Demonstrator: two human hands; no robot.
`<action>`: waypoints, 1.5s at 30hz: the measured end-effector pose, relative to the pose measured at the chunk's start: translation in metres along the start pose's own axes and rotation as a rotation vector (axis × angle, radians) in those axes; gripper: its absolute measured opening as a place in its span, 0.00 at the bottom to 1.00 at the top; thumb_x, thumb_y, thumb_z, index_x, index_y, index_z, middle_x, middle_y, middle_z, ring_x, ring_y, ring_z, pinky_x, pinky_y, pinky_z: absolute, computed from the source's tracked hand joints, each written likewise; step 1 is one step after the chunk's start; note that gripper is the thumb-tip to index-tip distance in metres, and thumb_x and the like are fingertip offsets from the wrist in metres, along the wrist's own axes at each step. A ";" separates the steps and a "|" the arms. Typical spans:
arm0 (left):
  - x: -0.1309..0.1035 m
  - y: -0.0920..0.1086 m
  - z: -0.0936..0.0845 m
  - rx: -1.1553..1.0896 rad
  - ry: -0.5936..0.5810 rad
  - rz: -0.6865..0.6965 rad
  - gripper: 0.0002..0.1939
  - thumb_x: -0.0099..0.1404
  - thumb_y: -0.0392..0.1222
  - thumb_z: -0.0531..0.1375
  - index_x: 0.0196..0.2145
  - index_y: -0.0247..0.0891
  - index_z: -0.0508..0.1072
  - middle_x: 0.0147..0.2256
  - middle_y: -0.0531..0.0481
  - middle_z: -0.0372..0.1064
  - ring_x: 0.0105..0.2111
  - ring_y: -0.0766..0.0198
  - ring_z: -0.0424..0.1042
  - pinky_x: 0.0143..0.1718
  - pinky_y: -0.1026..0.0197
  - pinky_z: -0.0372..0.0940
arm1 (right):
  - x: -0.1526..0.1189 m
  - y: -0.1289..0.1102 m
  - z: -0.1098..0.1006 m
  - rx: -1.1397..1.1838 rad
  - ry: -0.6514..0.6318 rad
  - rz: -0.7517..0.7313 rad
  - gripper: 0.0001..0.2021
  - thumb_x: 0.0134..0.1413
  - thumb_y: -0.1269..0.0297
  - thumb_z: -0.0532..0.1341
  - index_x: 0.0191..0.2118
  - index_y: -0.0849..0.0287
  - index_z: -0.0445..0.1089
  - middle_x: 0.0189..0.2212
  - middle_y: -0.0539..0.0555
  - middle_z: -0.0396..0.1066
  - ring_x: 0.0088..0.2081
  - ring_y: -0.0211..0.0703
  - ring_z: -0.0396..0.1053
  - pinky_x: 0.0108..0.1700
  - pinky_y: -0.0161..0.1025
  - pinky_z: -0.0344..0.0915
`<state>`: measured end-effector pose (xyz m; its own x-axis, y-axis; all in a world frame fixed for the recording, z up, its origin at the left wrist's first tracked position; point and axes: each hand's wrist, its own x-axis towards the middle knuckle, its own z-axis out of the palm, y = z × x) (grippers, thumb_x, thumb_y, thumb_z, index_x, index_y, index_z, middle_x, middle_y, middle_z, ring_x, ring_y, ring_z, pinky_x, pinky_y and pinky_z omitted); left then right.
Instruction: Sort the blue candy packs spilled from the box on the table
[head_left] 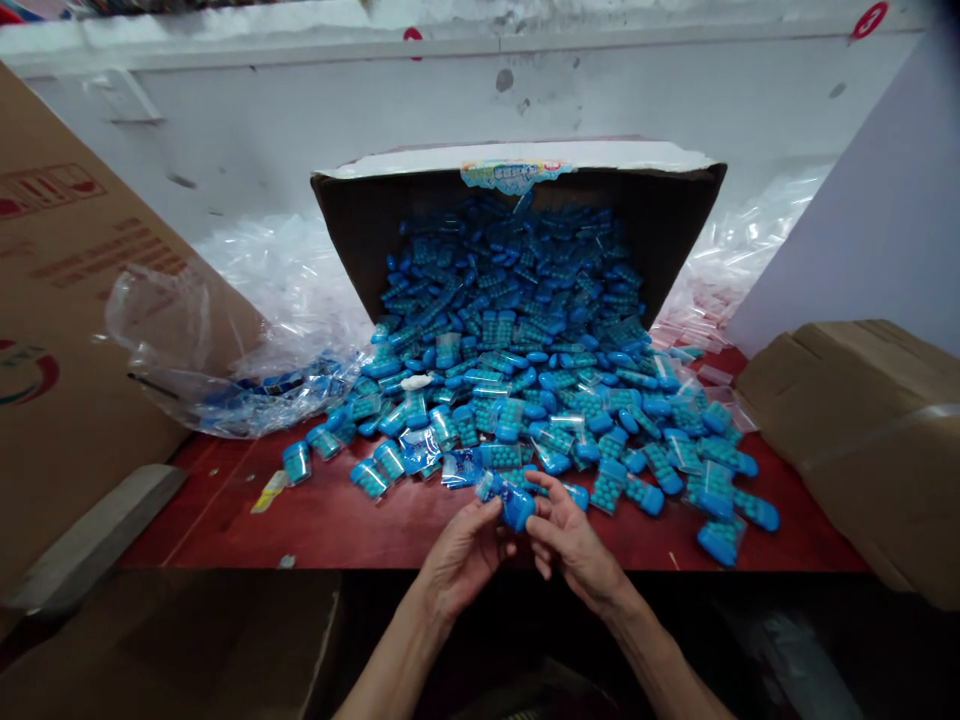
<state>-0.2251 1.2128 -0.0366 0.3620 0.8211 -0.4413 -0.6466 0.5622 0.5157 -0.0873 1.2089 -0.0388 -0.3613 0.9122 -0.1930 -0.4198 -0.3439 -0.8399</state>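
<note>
Between my two hands, at the front edge of the red table, is a small blue-capped candy container (pixel 517 508) with a printed dark blue wrapper on it. My left hand (pixel 466 555) pinches its left side between thumb and fingers. The thumb and index finger of my right hand (pixel 574 545) close on its capped right end. Just beyond my fingers lie flat printed blue wrappers (pixel 461 467). A large heap of clear containers (pixel 510 420) with blue caps and blue-green balls inside spreads behind them.
The heap spills from a cardboard box (pixel 694 215) lying on its side. Clear plastic sleeves (pixel 281 260) are piled behind, and a clear bag of blue wrappers (pixel 300 385) lies left. Cardboard boxes stand at left (pixel 82 300) and right (pixel 862 440) on the red table (pixel 225 520).
</note>
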 end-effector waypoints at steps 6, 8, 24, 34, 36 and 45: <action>0.001 -0.001 -0.002 0.032 -0.062 -0.001 0.09 0.55 0.39 0.58 0.34 0.33 0.69 0.28 0.49 0.68 0.26 0.68 0.67 0.24 0.67 0.60 | 0.002 -0.003 -0.008 -0.139 -0.060 -0.007 0.29 0.45 0.67 0.60 0.54 0.51 0.50 0.26 0.45 0.62 0.17 0.27 0.56 0.14 0.24 0.53; 0.000 -0.003 0.000 0.043 -0.079 -0.001 0.10 0.55 0.40 0.59 0.33 0.32 0.70 0.28 0.48 0.68 0.26 0.68 0.66 0.25 0.66 0.61 | 0.002 -0.003 -0.010 -0.171 -0.077 -0.003 0.28 0.45 0.67 0.59 0.54 0.51 0.51 0.26 0.45 0.62 0.18 0.28 0.58 0.14 0.24 0.53; -0.097 0.070 -0.057 -0.341 0.567 0.646 0.16 0.58 0.51 0.50 0.35 0.41 0.70 0.27 0.51 0.71 0.25 0.64 0.69 0.24 0.62 0.68 | 0.007 0.016 -0.009 -0.782 0.123 -0.212 0.10 0.51 0.63 0.54 0.40 0.55 0.67 0.26 0.49 0.64 0.27 0.36 0.62 0.31 0.34 0.62; -0.080 0.034 -0.065 -0.237 0.546 0.297 0.11 0.61 0.35 0.48 0.35 0.33 0.68 0.20 0.49 0.68 0.21 0.65 0.69 0.21 0.64 0.65 | 0.072 0.010 0.026 -1.801 0.219 -0.468 0.10 0.55 0.70 0.50 0.39 0.54 0.67 0.33 0.55 0.65 0.37 0.45 0.59 0.35 0.39 0.55; -0.056 0.019 -0.051 -0.149 0.474 0.192 0.07 0.59 0.34 0.51 0.35 0.34 0.67 0.20 0.51 0.67 0.20 0.66 0.69 0.20 0.66 0.64 | 0.089 0.014 0.030 -1.923 0.225 -0.468 0.10 0.55 0.70 0.50 0.36 0.55 0.67 0.33 0.56 0.64 0.37 0.46 0.57 0.35 0.41 0.53; -0.003 0.006 -0.041 0.089 0.498 0.293 0.16 0.49 0.42 0.62 0.34 0.34 0.63 0.20 0.55 0.65 0.15 0.73 0.63 0.15 0.71 0.55 | 0.091 0.017 0.030 -1.914 0.210 -0.595 0.10 0.54 0.69 0.52 0.28 0.57 0.69 0.34 0.55 0.65 0.40 0.46 0.55 0.41 0.43 0.48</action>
<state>-0.2575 1.2101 -0.0618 -0.1962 0.8105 -0.5519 -0.6054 0.3426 0.7184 -0.1521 1.2795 -0.0551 -0.3952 0.8564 0.3322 0.8793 0.4573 -0.1331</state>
